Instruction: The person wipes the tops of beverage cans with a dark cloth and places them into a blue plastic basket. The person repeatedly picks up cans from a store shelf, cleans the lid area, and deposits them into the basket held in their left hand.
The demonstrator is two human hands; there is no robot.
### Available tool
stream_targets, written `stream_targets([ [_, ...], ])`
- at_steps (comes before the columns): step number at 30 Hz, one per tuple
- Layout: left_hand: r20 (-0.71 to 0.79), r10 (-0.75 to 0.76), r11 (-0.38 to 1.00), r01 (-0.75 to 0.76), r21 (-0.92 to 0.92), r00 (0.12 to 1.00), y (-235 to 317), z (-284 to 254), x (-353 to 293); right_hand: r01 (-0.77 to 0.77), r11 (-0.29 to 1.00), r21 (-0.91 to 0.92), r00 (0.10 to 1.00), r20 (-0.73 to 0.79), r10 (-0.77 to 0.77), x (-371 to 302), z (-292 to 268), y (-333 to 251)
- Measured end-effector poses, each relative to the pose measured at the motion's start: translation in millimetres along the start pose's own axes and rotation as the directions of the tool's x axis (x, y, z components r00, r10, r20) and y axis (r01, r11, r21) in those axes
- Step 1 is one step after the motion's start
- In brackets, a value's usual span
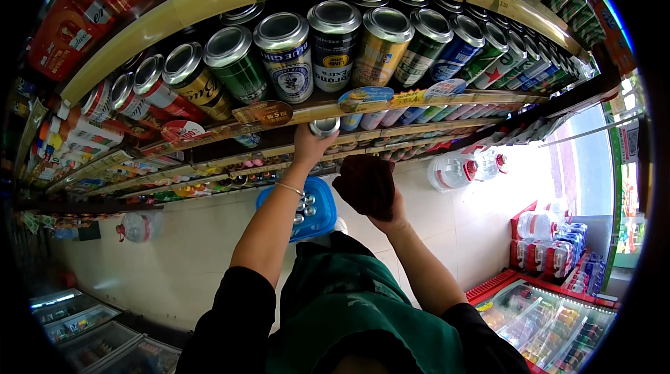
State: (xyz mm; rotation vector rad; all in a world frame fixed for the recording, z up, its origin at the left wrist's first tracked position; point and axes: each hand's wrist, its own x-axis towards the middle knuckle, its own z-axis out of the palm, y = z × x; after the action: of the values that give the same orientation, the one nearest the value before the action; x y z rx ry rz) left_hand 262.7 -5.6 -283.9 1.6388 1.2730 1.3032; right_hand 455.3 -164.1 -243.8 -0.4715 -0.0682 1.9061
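My left hand (311, 148) is wrapped round a drink can (324, 127), its silver top facing up, just in front of the shelf edge below the row of tall cans. A bunched dark brown cloth (365, 184) is gripped in my right hand (391, 215), lower and to the right of that can. The cloth hides most of the right fingers. On the floor under my hands, a blue basket (329, 215) holds several silver-topped cans (308, 200). Directly ahead stand tall cans in many colours, among them a green one (237, 70) and a yellow one (380, 49).
Price-strip shelf edges (209, 0) run across above and below the cans. Large water bottles stand on the tiled floor to the right (452, 171) and left (138, 227). A glass-topped freezer (544, 318) and stacked drink packs (548, 255) are at the lower right.
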Motion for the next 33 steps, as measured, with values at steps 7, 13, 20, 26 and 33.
stream_targets([
  [7, -0.034, -0.027, 0.999, 0.025, -0.041, 0.999, 51, -41, -71, 0.451, -0.16, -0.878, 0.837, 0.478, -0.268, 8, 61, 25],
  [13, -0.029, 0.041, 0.989, -0.045, -0.138, 0.999, 82, -62, -115, 0.317, -0.88, -0.353, 0.756, 0.654, 0.01, 14, 113, 73],
  [20, -0.073, 0.037, 0.993, -0.045, -0.109, 0.997, 85, -81, -148, 0.346, -0.679, -0.648, 0.851, 0.521, -0.064, 3, 127, 98],
  [26, -0.108, -0.085, 0.987, 0.098, 0.123, 0.99, 108, -112, -149, 0.411, 0.322, -0.853, 0.846, 0.225, -0.484, -11, 104, 82],
  [33, 0.161, 0.115, 0.832, -0.183, 0.524, 0.98, 68, -101, -185, 0.576, -0.647, -0.5, 0.699, 0.712, 0.072, 3, 136, 102],
])
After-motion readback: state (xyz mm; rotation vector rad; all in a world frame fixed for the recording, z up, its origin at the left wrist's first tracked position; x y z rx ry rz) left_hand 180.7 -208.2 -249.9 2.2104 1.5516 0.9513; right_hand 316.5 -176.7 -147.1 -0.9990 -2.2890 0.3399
